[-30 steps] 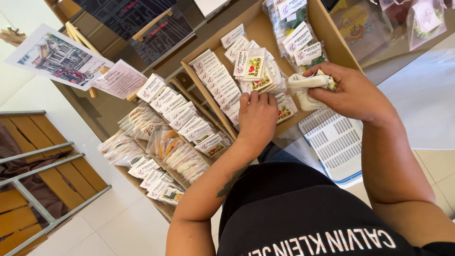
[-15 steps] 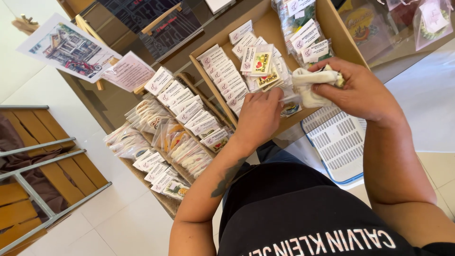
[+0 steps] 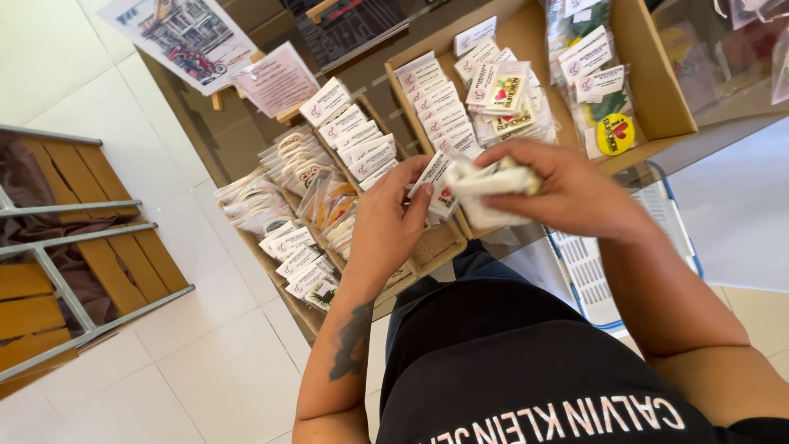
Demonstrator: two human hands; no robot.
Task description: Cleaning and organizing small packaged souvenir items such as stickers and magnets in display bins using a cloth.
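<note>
Packets fill my view: my right hand (image 3: 575, 193) clenches a white bundle of packets (image 3: 485, 185) above the cardboard tray (image 3: 657, 90), while my left hand (image 3: 386, 226) pinches one small white packet (image 3: 436, 177) between its fingers (image 3: 415, 210), just beside the bundle.

Both forearms reach forward and the hands meet close together. The left hand (image 3: 386, 226) shows its back — fingers curled upward, thumb toward the right hand (image 3: 567, 193). The right hand lies knuckles-up, fingers bent and closed in a grip — its wrist angles inward.
</note>
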